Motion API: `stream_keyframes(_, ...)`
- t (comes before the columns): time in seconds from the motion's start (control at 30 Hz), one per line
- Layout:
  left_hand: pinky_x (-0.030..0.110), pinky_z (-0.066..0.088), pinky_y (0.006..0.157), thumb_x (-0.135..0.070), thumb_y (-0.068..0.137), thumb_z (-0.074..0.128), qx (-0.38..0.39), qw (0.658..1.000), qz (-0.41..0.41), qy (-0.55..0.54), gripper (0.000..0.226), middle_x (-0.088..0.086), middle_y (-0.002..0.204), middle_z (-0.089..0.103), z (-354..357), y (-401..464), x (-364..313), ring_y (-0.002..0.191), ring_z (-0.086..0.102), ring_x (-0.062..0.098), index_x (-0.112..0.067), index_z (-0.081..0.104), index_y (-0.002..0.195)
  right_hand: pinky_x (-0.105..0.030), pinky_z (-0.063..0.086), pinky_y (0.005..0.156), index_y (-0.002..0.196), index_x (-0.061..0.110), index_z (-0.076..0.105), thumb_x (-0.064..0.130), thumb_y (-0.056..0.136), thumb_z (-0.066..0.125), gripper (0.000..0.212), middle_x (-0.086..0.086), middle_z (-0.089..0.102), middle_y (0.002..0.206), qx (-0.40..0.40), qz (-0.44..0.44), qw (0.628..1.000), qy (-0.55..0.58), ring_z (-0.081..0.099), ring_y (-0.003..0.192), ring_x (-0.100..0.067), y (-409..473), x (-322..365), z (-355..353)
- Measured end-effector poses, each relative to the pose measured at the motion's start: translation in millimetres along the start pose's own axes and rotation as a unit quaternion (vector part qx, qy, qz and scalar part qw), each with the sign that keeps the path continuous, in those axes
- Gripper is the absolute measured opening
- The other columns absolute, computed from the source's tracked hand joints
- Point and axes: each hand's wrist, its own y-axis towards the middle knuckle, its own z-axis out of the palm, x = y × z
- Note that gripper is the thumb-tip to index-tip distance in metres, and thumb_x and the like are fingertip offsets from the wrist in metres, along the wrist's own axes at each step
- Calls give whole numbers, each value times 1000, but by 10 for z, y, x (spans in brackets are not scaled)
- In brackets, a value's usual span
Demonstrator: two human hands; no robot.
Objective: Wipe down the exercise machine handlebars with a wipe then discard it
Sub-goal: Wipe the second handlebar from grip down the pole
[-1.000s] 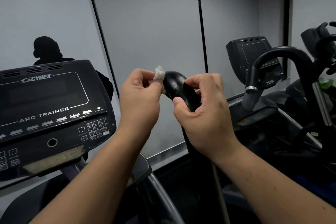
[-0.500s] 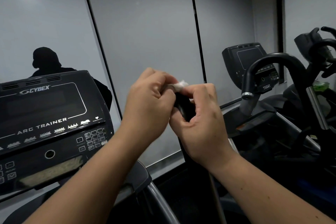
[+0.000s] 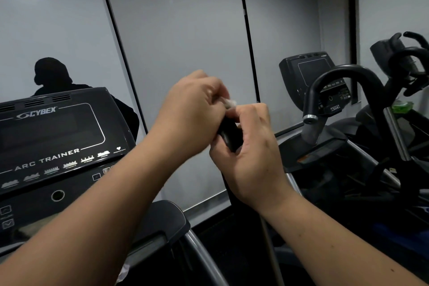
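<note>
Hands (image 3: 192,114) (image 3: 250,158) pinch wipe (image 3: 229,102) on handlebar (image 3: 228,139) (grey wall panels (image 3: 181,30) behind).

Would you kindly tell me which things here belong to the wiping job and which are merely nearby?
In the job:
wipe, held by left hand
handlebar grip, gripped by right hand

Merely nearby:
Cybex console
neighbouring machine's curved handlebar
green object
</note>
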Motion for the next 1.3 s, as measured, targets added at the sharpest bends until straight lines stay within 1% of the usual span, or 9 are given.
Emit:
stream_keyframes(0.27,27,38,73,-16,92,63,-19,999,-19,39,10,-3,90,59,-20,71,75,89,57,19,-16,72,87,-34,53,66,108,20,55,34,80,63,33,5,45,105,-13,-6,1000,-16,54,79,-11,-2,-1,4)
stream_keyframes(0.43,8,38,65,-19,92,66,-6,999,-27,-41,8,-10,84,60,-53,-7,52,78,58,5,-20,75,91,-36,53,69,105,14,58,32,81,62,31,2,47,105,-24,-22,999,-26,57,86,-20,3,-5,16)
stream_keyframes(0.63,15,39,49,-22,90,72,-69,991,-67,-96,10,-7,65,61,-39,-167,53,55,53,3,-19,64,85,-32,49,80,105,11,60,25,95,54,19,3,50,108,-14,-32,999,2,54,95,-20,174,-19,-43)
stream_keyframes(0.73,28,54,66,-5,92,64,-79,982,-62,-160,18,-5,84,74,-42,-306,112,72,66,14,-21,72,95,-30,49,91,124,17,64,19,96,53,30,6,58,114,67,-28,997,14,59,102,-16,447,-15,-70)
stream_keyframes(0.8,34,57,76,2,91,62,-108,967,-70,-220,25,-5,88,74,-41,-394,135,82,70,17,-21,68,101,-33,49,94,115,18,72,16,94,54,27,1,64,108,126,-35,991,-25,62,102,-20,603,-5,-66)
stream_keyframes(0.9,32,54,72,-9,89,70,-142,963,-85,-213,21,-6,84,66,-7,-523,139,75,64,9,-22,58,99,-25,49,81,94,20,75,12,92,61,15,-1,68,96,159,52,986,-20,64,85,-12,762,-34,-40)
stream_keyframes(1.03,22,42,57,-38,82,78,-36,969,-142,-197,37,-9,74,58,79,-614,26,59,52,0,-28,50,104,-32,43,65,78,12,68,7,88,66,11,0,62,66,135,193,967,103,51,63,-15,826,-93,-29)
stream_keyframes(1.17,12,38,52,-35,80,81,-30,967,-148,-207,40,-19,66,62,117,-598,-4,57,55,-4,-36,47,103,-25,44,59,84,3,65,8,89,72,9,-6,59,70,127,199,956,176,50,63,-13,741,-29,-51)
stream_keyframes(1.3,13,39,55,-34,81,79,-19,969,-141,-202,36,-26,65,61,117,-591,2,58,56,-4,-40,49,98,-32,44,65,77,16,60,13,91,68,16,-3,56,72,124,260,938,195,50,67,-15,754,-144,4)
